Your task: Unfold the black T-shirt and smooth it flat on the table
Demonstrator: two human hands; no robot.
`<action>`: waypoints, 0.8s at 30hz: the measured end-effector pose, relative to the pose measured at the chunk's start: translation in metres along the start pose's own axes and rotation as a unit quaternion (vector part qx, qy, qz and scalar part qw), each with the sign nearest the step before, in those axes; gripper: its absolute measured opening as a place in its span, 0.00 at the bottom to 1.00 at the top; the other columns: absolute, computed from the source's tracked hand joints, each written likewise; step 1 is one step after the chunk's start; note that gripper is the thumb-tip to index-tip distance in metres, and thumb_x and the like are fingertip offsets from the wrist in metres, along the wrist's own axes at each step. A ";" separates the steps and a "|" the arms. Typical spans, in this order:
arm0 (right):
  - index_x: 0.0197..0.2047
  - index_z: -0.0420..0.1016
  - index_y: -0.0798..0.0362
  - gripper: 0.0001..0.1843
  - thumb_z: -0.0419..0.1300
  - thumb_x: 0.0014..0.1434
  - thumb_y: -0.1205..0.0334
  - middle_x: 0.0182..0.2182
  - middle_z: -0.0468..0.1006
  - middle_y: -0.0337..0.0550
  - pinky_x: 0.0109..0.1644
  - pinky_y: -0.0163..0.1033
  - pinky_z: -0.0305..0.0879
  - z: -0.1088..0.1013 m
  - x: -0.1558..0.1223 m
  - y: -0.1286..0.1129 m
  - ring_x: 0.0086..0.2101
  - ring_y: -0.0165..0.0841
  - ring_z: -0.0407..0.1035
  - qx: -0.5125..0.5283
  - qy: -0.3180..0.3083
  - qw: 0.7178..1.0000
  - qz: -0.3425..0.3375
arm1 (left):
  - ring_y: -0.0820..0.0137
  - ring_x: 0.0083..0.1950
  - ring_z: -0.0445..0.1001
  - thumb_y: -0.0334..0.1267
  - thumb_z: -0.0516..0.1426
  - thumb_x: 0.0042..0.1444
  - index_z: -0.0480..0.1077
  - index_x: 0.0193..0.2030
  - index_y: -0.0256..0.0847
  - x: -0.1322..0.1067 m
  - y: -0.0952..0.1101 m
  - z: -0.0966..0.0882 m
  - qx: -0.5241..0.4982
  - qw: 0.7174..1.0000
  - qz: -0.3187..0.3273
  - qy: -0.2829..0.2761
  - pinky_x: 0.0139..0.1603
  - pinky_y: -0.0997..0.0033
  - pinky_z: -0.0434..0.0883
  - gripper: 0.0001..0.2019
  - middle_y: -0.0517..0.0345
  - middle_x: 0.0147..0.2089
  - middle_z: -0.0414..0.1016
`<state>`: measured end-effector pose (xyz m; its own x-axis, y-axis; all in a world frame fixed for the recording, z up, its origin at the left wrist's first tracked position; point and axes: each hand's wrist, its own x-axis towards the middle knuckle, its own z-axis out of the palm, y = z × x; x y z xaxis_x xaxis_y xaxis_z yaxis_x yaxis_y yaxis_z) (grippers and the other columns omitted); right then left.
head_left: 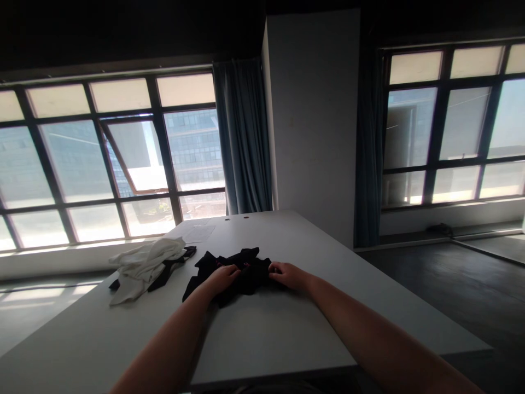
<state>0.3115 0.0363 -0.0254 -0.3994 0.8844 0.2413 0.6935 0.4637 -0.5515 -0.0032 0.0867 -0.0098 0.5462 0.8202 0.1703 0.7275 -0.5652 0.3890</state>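
Observation:
A crumpled black garment (246, 271) with small pink-purple marks lies on the white table (279, 345) in front of me. My left hand (222, 278) is on its left-middle part, with the fingers closed on the fabric. At the garment's right edge, my right hand (287, 274) pinches the cloth between thumb and fingers. The folds hide some of my fingertips. What kind of garment it is cannot be made out.
To the left, a loose heap of white cloth (150, 265) lies with dark cloth (163, 275) partly under it. A flat sheet (199, 233) and two small dark holes are toward the table's far end. Beyond stand a pillar (314, 126), curtains (241, 137) and windows.

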 end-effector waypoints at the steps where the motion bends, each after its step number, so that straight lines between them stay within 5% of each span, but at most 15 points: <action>1: 0.50 0.77 0.52 0.16 0.60 0.65 0.51 0.38 0.78 0.43 0.43 0.39 0.63 0.000 0.000 0.000 0.37 0.36 0.70 -0.001 0.000 1.000 0.002 | 0.62 0.46 0.78 0.48 0.50 0.70 0.77 0.47 0.43 0.000 0.000 0.000 0.000 1.000 0.000 0.001 0.46 0.67 0.69 0.17 0.52 0.45 0.81; 24: 0.50 0.76 0.51 0.16 0.60 0.64 0.51 0.37 0.77 0.41 0.42 0.39 0.62 0.000 0.000 0.000 0.36 0.35 0.69 0.010 -0.005 1.000 0.008 | 0.61 0.45 0.78 0.48 0.51 0.69 0.77 0.46 0.43 -0.002 0.004 -0.001 -0.016 1.000 0.002 0.007 0.47 0.65 0.70 0.17 0.52 0.44 0.81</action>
<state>0.3115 0.0364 -0.0257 -0.3946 0.8912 0.2238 0.6878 0.4479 -0.5713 -0.0019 0.0831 -0.0078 0.5440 0.8186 0.1841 0.7109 -0.5663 0.4170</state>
